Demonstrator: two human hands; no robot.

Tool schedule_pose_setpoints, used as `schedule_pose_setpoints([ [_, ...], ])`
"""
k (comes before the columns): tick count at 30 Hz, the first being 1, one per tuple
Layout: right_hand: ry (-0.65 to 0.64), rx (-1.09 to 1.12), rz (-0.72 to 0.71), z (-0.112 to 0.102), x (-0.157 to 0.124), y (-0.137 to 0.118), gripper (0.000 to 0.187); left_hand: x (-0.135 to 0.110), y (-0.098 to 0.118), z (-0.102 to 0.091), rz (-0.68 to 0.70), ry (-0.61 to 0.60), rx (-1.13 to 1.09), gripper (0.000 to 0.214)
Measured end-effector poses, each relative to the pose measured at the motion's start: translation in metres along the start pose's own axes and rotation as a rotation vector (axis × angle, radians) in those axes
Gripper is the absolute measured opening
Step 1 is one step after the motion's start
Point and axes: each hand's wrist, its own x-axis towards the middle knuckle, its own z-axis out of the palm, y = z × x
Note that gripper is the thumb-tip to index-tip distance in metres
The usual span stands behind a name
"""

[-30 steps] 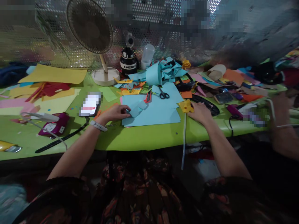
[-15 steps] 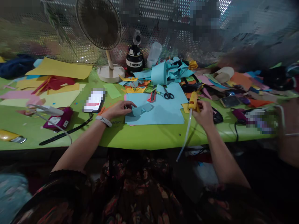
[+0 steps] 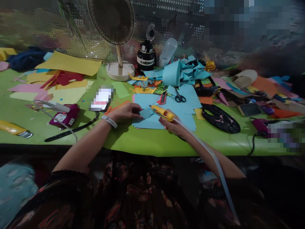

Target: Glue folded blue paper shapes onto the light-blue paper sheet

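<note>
Yellow glue gun (image 3: 162,112) tilted, pointing left; bent blue paper piece (image 3: 146,113) near its nozzle (image 3: 151,106)

A yellow glue gun (image 3: 163,113) blocks between the hands (image 3: 129,111) — the green table's near edge (image 3: 138,148) offers room.

Paper-craft workspace, green-covered table (image 3: 133,144), coloured paper scraps (image 3: 190,73), scissors (image 3: 180,98), yellow glue gun (image 3: 163,113)
</note>
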Motion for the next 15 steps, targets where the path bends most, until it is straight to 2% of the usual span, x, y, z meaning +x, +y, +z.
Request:
schedule_pose_setpoints([
  [3, -0.07, -0.141, -0.026, 0.004, 0.005, 0.005, 0.038, 0.003, 0.001, -0.003, 0.03, -0.126, 0.018, 0.028],
  [8, -0.112, -0.256, -0.04, 0.006, 0.004, 0.005, 0.036, 0.005, 0.001, -0.008, 0.022, -0.151, 0.036, 0.029],
  [15, -0.076, -0.227, -0.042, 0.012, 0.002, 0.002, 0.037, 0.004, 0.002, -0.006, 0.005, -0.179, -0.028, 0.021],
])
